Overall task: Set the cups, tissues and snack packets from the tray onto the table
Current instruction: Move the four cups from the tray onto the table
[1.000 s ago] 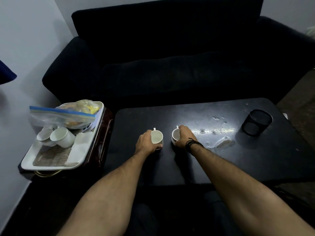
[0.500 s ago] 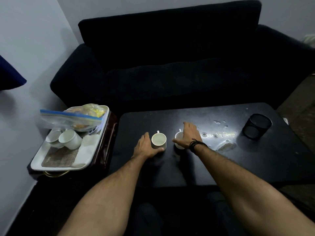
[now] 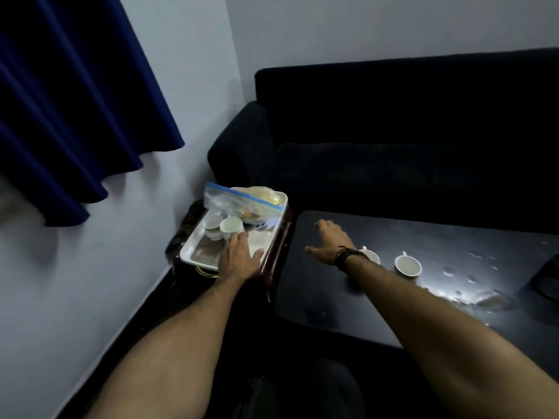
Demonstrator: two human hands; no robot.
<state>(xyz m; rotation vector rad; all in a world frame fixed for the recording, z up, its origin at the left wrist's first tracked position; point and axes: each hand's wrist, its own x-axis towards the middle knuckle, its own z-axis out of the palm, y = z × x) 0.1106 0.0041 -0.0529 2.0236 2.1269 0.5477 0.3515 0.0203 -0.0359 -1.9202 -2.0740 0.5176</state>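
Two white cups stand on the black table point(image 3: 317, 297): one cup point(image 3: 407, 265) in full view, the other cup point(image 3: 369, 256) partly behind my right wrist. My right hand point(image 3: 331, 243) hovers open over the table's left part, holding nothing. My left hand point(image 3: 239, 255) is open, fingers spread, over the near end of the white tray point(image 3: 193, 252). On the tray lie two more white cups point(image 3: 231, 224) on their sides, a white tissue stack point(image 3: 260, 238) and a clear zip bag of snacks point(image 3: 242, 201) at the far end.
The tray rests on a dark wooden stand point(image 3: 278, 246) between the wall and the table. A black sofa point(image 3: 393, 146) runs behind. A dark blue curtain point(image 3: 69, 101) hangs at the left. A black mesh cup point(image 3: 547, 282) sits at the table's right edge.
Both hands have let go of the two cups on the table. My left hand moved left onto the tray, my right hand followed leftward, and my view swung left.
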